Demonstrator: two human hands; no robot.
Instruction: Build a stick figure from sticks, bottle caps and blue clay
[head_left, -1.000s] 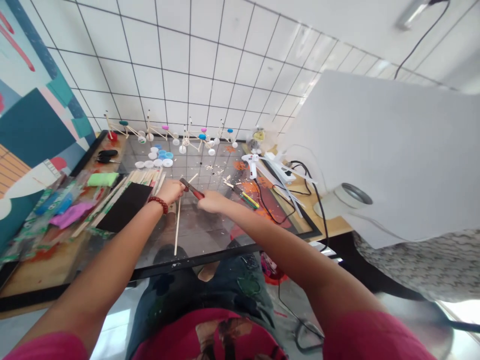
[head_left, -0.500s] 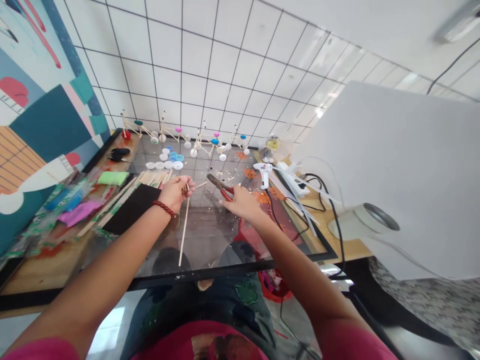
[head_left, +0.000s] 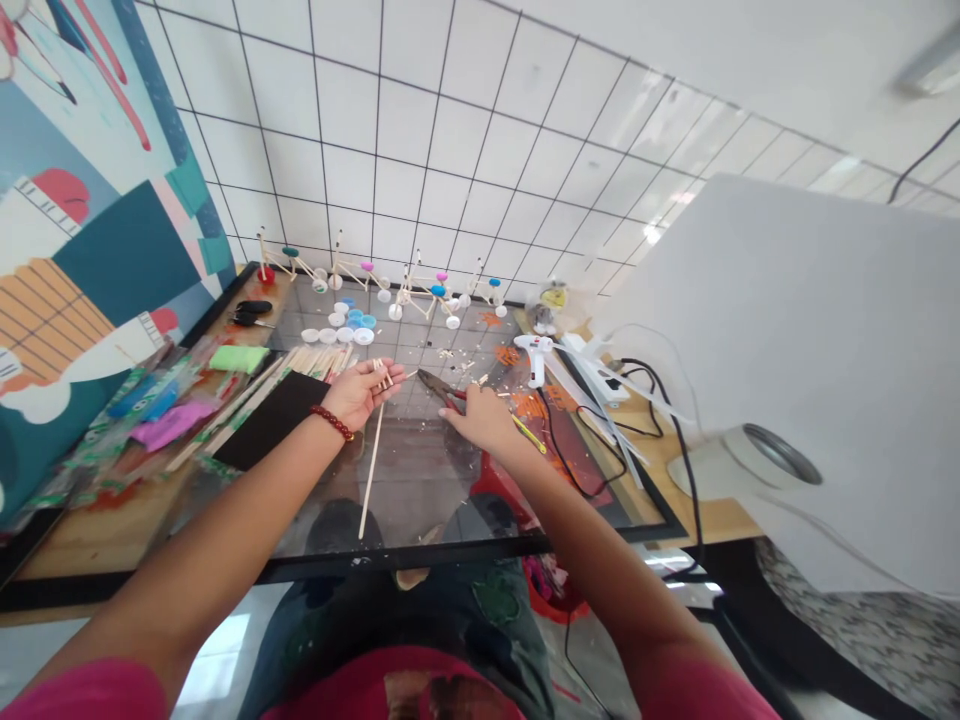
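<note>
My left hand (head_left: 358, 394) is turned palm up, its thumb and fingers closed on several short wooden sticks (head_left: 383, 375). A thin stick end pokes out past its fingertips, close to the jaw tips of the pliers (head_left: 433, 383). Whether the jaws touch that end I cannot tell. My right hand (head_left: 487, 418) is wrapped round the red handles of those pliers. Below my left hand a long thin wooden stick (head_left: 371, 475) lies on the glossy tabletop (head_left: 427, 480). Small cut bits (head_left: 448, 355) are scattered beyond the pliers.
Stick-built bicycle models (head_left: 420, 285) line the back edge, with bottle caps (head_left: 346, 320) before them. A black sheet (head_left: 271, 418) and wrapped sticks lie left. On the right are a white glue gun (head_left: 535, 358), a yellow cutter (head_left: 529, 434), cables and a power strip (head_left: 596, 370).
My left hand has opened its palm upward more, showing the short sticks. The pliers' tips have come near the stick end at its fingertips. The view has shifted slightly, and the yellow cutter now shows.
</note>
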